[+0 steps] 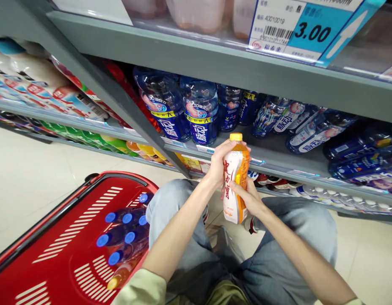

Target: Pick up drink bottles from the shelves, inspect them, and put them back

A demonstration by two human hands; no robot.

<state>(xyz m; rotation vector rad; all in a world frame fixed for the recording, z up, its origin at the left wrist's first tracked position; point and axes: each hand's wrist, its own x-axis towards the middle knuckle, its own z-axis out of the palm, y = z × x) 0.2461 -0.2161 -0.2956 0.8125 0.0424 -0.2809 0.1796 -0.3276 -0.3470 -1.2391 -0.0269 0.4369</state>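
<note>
Shop shelf [272, 149], red basket [62, 237] holding capped bottles [129, 237], both hands [219, 164] [249, 198] clasping orange-white bottle [236, 171]

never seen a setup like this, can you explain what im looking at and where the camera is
There is no machine here: these are a person's own bare hands. The one picture comes from a camera worn on the head, looking forward and down, so you see roughly what the wearer sees, including their jeans.

The left hand grips the upper part of a white-and-orange bottle with a yellow cap, and the right hand grips it lower down.

Ahead is a grey shelf of blue bottles, some standing, others lying down. Above, a price tag reads 3.00.

At the left is a red basket holding several blue-capped bottles and one with a yellowish cap.
</note>
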